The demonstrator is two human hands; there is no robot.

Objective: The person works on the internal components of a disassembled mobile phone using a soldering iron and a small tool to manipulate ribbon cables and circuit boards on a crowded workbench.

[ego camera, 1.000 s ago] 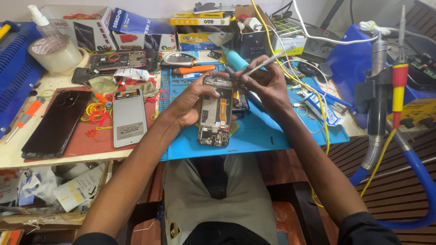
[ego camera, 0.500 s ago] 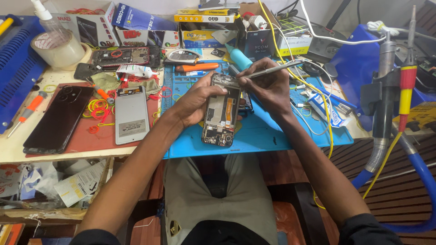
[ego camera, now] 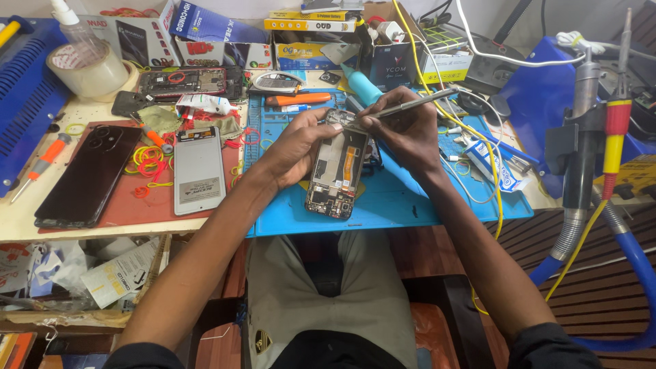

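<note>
- Opened smartphone (ego camera: 336, 167) held tilted above the blue silicone mat (ego camera: 396, 201), lower end near or resting on the mat, upper end cradled in the left hand (ego camera: 295, 145), fingers curled round its edge.
- Right hand (ego camera: 403, 126) closed in a pinch on metal tweezers (ego camera: 410, 104), tips meeting the phone's top edge beside the left fingertips.
- Risk of a slip: tips so close to the exposed board and the orange flex cable (ego camera: 348, 159) could likely scratch or tear something if pressed too hard.
- Risk of dropping: only one hand carrying the phone, with the mat's front edge and the worktop edge just below; a loosened grip could send it into the lap.
- Small parts freed at the top edge could easily vanish among clutter; rubber bands (ego camera: 149, 162) scattered on the red mat (ego camera: 102, 219) nearby.
- Yellow cable (ego camera: 488, 171) trailing across the mat right of the wrist, apt to snag a sweeping forearm.
- Crowded to the back: boxes (ego camera: 311, 51), teal bottle (ego camera: 361, 85); left taken by a white phone back (ego camera: 199, 171) and dark phone (ego camera: 89, 174).
- Freest room: bare blue mat just under and right of the phone.
</note>
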